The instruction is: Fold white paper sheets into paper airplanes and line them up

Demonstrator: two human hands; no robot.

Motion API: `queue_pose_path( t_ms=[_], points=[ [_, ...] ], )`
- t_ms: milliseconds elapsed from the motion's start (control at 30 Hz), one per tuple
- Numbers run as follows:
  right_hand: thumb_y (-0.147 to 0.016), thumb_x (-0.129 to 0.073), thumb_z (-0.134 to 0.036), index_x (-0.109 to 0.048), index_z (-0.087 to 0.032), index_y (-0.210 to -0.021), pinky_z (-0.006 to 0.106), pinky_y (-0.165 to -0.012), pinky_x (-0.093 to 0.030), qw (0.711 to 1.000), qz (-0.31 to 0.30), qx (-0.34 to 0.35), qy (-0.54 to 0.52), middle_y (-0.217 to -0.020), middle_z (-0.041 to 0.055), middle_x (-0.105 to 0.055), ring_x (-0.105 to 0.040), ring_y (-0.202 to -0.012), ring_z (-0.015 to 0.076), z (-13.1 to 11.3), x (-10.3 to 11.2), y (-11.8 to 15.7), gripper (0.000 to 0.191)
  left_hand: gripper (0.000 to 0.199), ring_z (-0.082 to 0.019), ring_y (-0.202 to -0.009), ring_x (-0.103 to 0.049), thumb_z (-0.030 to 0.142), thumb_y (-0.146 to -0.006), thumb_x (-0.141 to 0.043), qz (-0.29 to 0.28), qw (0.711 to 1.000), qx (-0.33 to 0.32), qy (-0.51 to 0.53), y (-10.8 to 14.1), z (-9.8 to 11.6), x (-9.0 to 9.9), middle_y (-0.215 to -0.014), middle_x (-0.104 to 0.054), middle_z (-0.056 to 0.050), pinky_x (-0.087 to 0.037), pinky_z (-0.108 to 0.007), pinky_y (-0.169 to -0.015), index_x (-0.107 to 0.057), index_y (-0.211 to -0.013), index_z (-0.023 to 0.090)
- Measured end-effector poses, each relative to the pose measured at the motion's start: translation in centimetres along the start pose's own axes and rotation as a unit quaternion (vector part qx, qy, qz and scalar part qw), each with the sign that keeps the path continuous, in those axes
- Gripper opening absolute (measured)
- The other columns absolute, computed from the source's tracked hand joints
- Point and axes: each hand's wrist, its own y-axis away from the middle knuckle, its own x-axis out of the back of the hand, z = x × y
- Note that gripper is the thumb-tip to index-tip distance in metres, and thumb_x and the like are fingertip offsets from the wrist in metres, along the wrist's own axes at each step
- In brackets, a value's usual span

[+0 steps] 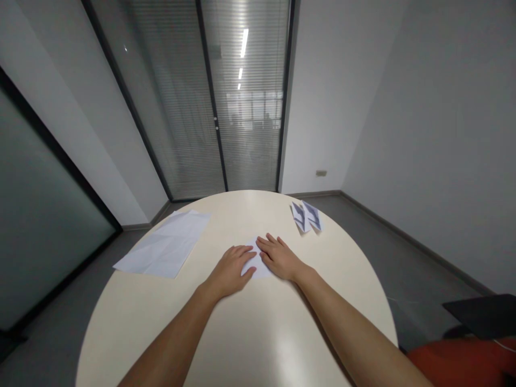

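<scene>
A small piece of white paper (261, 269) lies on the round cream table (242, 333), partly hidden under both hands. My left hand (233, 269) rests on its left side, fingers apart and pointing right, with the thumb near the paper's lower part. Across the paper's upper right lies my right hand (280, 257), flat with its fingers spread. The fingertips of the two hands are close together but do not overlap.
Large creased white sheets (165, 244) lie at the table's left. Two folded paper pieces (307, 216) stand out at the back right. Beyond the table's right edge is a red chair (459, 363) with a dark object (484, 316) by it.
</scene>
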Motion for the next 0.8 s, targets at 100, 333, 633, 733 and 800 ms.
queue_pose_path(
  t_ms=[100, 333, 633, 733, 800],
  points=[
    [-0.103, -0.037, -0.028, -0.047, -0.021, -0.153, 0.062, -0.121, -0.023, 1.0, 0.009, -0.011, 0.014, -0.161, 0.0094, -0.042, -0.025, -0.154, 0.0341, -0.01, 0.34, 0.03, 0.051, 0.044, -0.027, -0.14, -0.048, 0.034, -0.098, -0.056, -0.009, 1.0, 0.021, -0.017, 0.04, -0.05, -0.12, -0.151, -0.055, -0.01, -0.029, -0.052, -0.122, -0.059, -0.14, 0.024],
    [-0.103, -0.043, -0.029, -0.061, -0.023, -0.141, 0.062, -0.121, -0.024, 0.999, 0.022, 0.046, 0.015, -0.161, 0.008, -0.043, -0.024, -0.154, 0.0352, -0.11, 0.76, 0.03, 0.043, 0.038, -0.026, -0.138, -0.051, 0.03, -0.101, -0.05, 0.012, 0.996, 0.066, -0.057, 0.0, -0.13, -0.07, -0.147, -0.059, -0.01, -0.019, -0.059, -0.124, -0.061, -0.137, 0.025],
    [-0.103, -0.046, -0.036, -0.057, -0.026, -0.146, 0.066, -0.118, -0.026, 1.0, 0.02, 0.019, 0.011, -0.158, 0.0105, -0.047, -0.029, -0.152, 0.0383, 0.4, 0.36, 0.01, 0.046, 0.039, -0.024, -0.14, -0.05, 0.018, -0.099, -0.049, 0.013, 0.997, 0.038, -0.07, -0.26, -0.22, 0.07, -0.146, -0.061, -0.006, -0.022, -0.054, -0.124, -0.067, -0.131, 0.028],
    [-0.103, -0.046, -0.037, -0.058, -0.027, -0.145, 0.066, -0.117, -0.028, 0.999, 0.028, 0.007, 0.015, -0.157, 0.0102, -0.048, -0.03, -0.151, 0.0379, 0.62, 0.28, 0.0, 0.045, 0.042, -0.021, -0.136, -0.054, 0.011, -0.097, -0.048, -0.002, 0.998, 0.037, -0.052, -0.32, -0.26, -0.06, -0.144, -0.063, -0.006, -0.027, -0.051, -0.123, -0.068, -0.129, 0.03],
    [-0.102, -0.047, -0.039, -0.06, -0.028, -0.143, 0.063, -0.117, -0.029, 0.999, 0.039, -0.003, 0.023, -0.155, 0.0098, -0.05, -0.032, -0.15, 0.0372, 0.86, 0.25, -0.01, 0.044, 0.041, -0.022, -0.134, -0.055, 0.013, -0.098, -0.047, 0.003, 0.998, 0.047, -0.048, -0.26, -0.27, -0.1, -0.143, -0.063, -0.007, -0.027, -0.052, -0.122, -0.068, -0.13, 0.029]
  ],
)
